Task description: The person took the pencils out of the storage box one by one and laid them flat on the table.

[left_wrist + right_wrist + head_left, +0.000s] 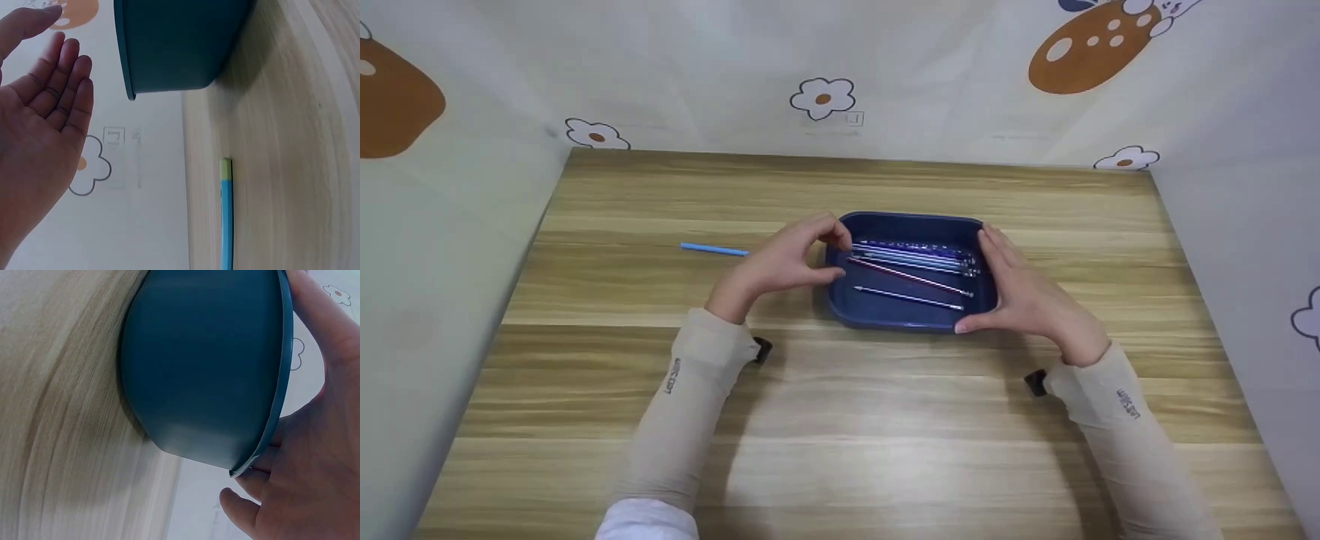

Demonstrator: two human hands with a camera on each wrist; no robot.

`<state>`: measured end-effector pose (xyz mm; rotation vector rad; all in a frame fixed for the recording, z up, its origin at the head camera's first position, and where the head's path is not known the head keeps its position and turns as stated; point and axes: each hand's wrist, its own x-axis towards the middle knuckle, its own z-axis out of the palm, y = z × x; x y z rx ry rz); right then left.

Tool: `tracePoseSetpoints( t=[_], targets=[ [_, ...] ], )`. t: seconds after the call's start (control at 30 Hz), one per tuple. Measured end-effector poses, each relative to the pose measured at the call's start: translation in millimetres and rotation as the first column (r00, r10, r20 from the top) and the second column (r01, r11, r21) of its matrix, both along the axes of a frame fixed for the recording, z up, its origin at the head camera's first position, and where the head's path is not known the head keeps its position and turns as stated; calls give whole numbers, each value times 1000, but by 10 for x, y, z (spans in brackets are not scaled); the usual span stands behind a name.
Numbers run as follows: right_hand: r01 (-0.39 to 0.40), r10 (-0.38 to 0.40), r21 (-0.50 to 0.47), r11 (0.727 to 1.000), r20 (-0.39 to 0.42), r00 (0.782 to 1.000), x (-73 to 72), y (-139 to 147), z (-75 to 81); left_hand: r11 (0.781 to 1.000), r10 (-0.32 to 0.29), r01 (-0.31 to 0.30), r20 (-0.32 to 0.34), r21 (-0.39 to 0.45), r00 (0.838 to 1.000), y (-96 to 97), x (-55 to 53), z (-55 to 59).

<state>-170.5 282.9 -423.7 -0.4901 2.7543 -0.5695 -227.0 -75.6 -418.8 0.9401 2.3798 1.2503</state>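
A dark blue rectangular bin (pixel 877 313) stands on the table, and several slim pencils (pixel 919 259) lie in its far half. Nearer me inside it are a dark red pencil (pixel 911 277) and a pale silvery one (pixel 907 298). My right hand (pixel 1027 300) holds the bin's right end, thumb at the near corner and fingers at the far corner. At the left end is my left hand (pixel 791 259), its fingers bent loosely over the rim and its thumb apart from them. That palm looks bare in the left wrist view.
A blue stick with a pale green end (pixel 226 208) lies on the wooden table (pixel 885 435) left of the bin, partly behind my left hand in the head view. Printed cloth walls (pixel 930 90) border the table at the back and both sides.
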Motion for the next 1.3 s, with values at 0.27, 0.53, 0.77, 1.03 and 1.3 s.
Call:
tracePoseSetpoints(
  t=[0.27,0.53,0.77,1.03,1.3],
  targets=[
    [4,-4,-6,1000,0,1000,-6,14,-17,996,-58,56,-26,-73,998,203,-9,-9],
    [8,-8,-12,1000,-8,1000,-4,12,-11,979,-135,123,-64,-165,989,427,-8,-29],
    [5,-5,-10,1000,0,1000,-3,6,-9,958,-190,172,-56,-230,980,581,-8,-72],
    [6,-6,1,1000,6,1000,-9,10,-12,917,-234,195,-72,-349,970,728,-35,-163],
    [12,-12,2,1000,13,1000,-2,14,-20,878,-231,191,-39,-438,972,846,-52,-232]
  ],
)
